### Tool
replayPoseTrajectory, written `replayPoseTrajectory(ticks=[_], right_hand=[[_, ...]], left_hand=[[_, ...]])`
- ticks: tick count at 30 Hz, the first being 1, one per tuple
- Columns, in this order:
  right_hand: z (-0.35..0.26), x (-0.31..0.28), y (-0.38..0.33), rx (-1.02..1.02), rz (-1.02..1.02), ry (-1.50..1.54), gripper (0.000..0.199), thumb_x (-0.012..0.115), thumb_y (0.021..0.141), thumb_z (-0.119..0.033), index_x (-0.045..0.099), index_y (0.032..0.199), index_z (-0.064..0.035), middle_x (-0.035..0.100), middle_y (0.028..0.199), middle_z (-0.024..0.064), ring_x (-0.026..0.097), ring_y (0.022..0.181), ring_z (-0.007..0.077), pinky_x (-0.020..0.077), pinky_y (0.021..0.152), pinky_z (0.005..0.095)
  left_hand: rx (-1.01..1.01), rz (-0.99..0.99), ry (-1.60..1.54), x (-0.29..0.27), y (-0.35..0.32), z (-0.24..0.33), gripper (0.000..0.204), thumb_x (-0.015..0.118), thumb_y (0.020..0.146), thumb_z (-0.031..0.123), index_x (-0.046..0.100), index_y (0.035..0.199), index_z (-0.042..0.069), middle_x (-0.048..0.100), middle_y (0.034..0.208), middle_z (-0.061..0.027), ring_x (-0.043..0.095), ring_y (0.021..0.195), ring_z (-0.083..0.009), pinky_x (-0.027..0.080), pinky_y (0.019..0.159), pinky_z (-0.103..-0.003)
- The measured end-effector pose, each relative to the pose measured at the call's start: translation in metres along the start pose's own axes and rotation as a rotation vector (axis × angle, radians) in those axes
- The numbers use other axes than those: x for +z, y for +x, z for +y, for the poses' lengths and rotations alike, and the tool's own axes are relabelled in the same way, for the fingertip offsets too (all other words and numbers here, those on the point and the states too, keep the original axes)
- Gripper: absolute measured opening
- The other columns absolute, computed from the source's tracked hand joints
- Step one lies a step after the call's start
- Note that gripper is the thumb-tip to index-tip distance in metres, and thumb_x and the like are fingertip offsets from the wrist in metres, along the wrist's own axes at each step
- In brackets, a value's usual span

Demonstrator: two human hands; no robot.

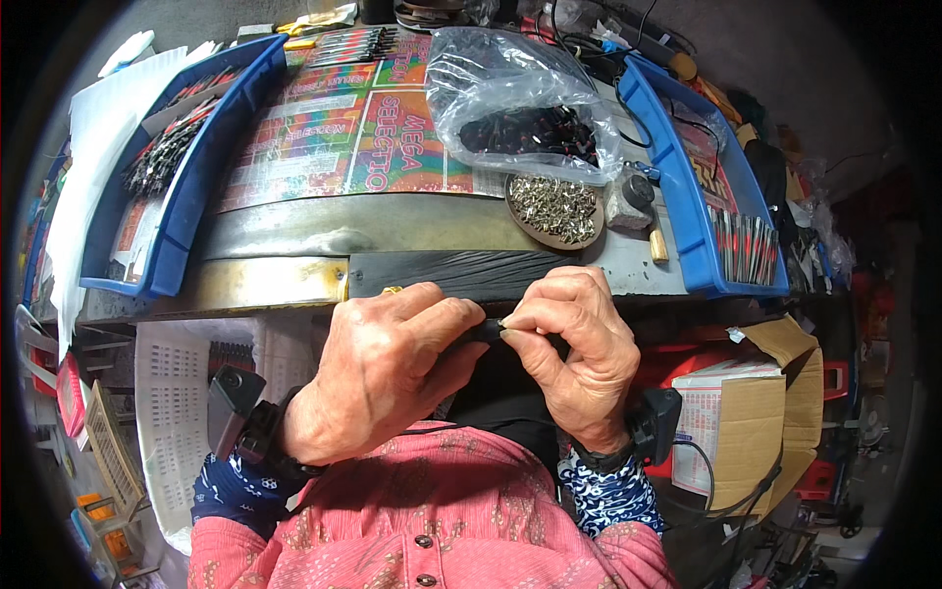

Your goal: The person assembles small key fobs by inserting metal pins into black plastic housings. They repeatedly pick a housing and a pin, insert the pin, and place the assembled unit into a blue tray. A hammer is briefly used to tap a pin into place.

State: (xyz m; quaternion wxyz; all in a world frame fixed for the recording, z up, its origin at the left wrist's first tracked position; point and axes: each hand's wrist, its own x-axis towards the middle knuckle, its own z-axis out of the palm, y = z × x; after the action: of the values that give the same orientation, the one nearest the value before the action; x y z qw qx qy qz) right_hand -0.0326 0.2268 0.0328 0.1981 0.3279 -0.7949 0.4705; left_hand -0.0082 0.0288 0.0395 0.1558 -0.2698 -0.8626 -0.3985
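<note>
In front of my chest, just off the bench's near edge, my two hands meet. Fingers of my left hand (pixel 378 368) are curled round a small dark, slender piece (pixel 484 332), mostly hidden by them. The thumb and forefinger of my right hand (pixel 581 348) pinch together at that piece's right end; any tiny part between them is too small to name. Just beyond my hands lies a black strip (pixel 442 275) along the bench edge. A brown shallow dish (pixel 520 224) heaped with small shiny metal fittings (pixel 554 204) stands past my right hand.
A clear plastic bag (pixel 491 83) of small black parts (pixel 530 133) lies on printed card (pixel 324 137). Blue trays with slender red-and-black pieces flank it: left tray (pixel 182 240), right tray (pixel 677 162). Below are a white plastic basket (pixel 172 393) and a cardboard box (pixel 751 432).
</note>
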Motion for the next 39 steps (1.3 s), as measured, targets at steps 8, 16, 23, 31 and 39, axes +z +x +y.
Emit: replayPoseTrajectory(ticks=[8,16,23,31,39], right_hand=[[-0.006,0.003,-0.005,-0.236,0.049,-0.295,0.023,0.076,0.073,-0.003,0.068,0.094,-0.0072,0.061,0.089,0.0049,0.056,0.083,0.0261,0.0475,0.074,0.0377],[0.004,0.011,-0.008,-0.473,0.047,-0.515,0.031,0.069,0.067,-0.006,0.069,0.098,-0.0025,0.064,0.097,0.0087,0.061,0.090,0.0263,0.0538,0.069,0.0333],[0.000,0.005,-0.009,0.152,0.011,0.074,0.028,0.070,0.088,-0.012,0.065,0.113,0.0001,0.064,0.098,0.0117,0.064,0.086,0.0225,0.0516,0.071,0.0313],[-0.007,0.007,-0.004,0.703,-0.168,0.621,0.030,0.065,0.096,-0.027,0.065,0.109,-0.0002,0.064,0.074,0.0001,0.058,0.065,0.0037,0.0465,0.055,0.0184],[-0.011,0.012,-0.001,0.779,-0.118,0.632,0.016,0.061,0.097,-0.014,0.064,0.099,0.0010,0.061,0.067,-0.0001,0.055,0.056,0.0037,0.0431,0.050,0.0178]], left_hand=[[0.035,0.013,0.046,0.001,-0.001,0.000,0.024,0.074,0.075,0.009,0.063,0.096,0.005,0.056,0.073,-0.0106,0.059,0.063,-0.0318,0.048,0.056,-0.041],[0.038,0.055,0.112,0.003,-0.003,-0.004,0.024,0.074,0.074,0.009,0.063,0.095,0.005,0.056,0.073,-0.0103,0.059,0.063,-0.0312,0.047,0.054,-0.041],[0.029,0.084,0.122,0.003,-0.005,-0.006,0.024,0.075,0.075,0.010,0.063,0.096,0.007,0.056,0.073,-0.0093,0.059,0.063,-0.0302,0.047,0.054,-0.040],[0.049,0.107,0.157,0.007,-0.006,-0.005,0.030,0.077,0.070,0.006,0.066,0.098,0.004,0.059,0.073,-0.0091,0.060,0.059,-0.0268,0.047,0.052,-0.037],[0.122,0.120,0.256,0.014,-0.007,-0.006,0.028,0.077,0.071,0.004,0.065,0.096,0.004,0.059,0.071,-0.0069,0.059,0.058,-0.0238,0.047,0.050,-0.035]])
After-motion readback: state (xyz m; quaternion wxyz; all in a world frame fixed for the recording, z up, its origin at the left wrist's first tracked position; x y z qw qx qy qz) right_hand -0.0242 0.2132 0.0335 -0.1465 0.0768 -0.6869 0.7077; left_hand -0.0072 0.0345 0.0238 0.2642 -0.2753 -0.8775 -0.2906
